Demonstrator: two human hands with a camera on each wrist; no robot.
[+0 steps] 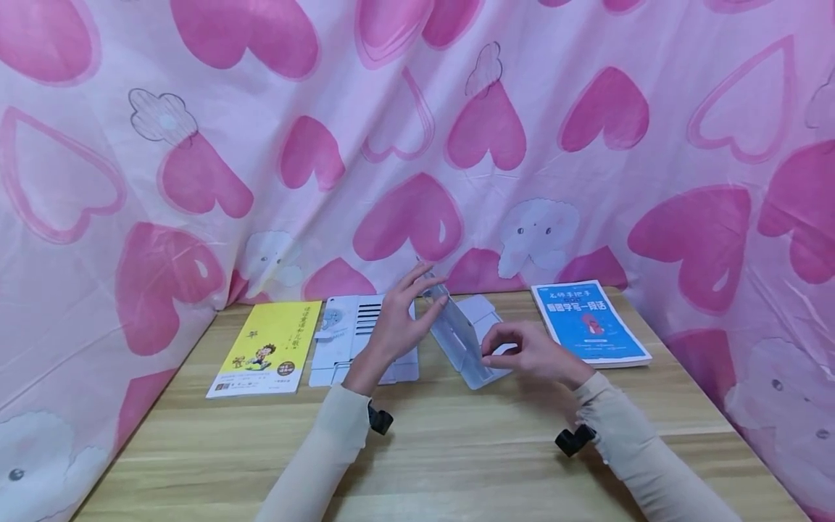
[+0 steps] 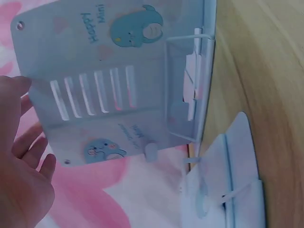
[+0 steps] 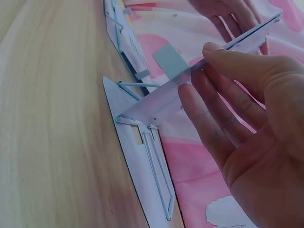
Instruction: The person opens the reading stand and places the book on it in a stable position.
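Observation:
A pale blue folding book stand [image 1: 457, 337] is on the table with its front panel raised and tilted. In the left wrist view the panel [image 2: 152, 57] shows a row of slots and cartoon prints. My left hand [image 1: 401, 319] grips the panel's upper edge between thumb and fingers. On the panel's side edge, my right hand [image 1: 531, 351] pinches, thumb against fingers, close to a small tab [image 3: 171, 61]. The base [image 3: 128, 142] lies on the table, with a wire support [image 3: 156, 175] along it. A second book stand [image 1: 333, 366] lies flat to the left.
A yellow book [image 1: 267, 348] lies left of the flat stand. At the right back is a blue book [image 1: 590, 322]. A pink heart-patterned curtain [image 1: 404, 145] hangs behind and beside the wooden table [image 1: 450, 457].

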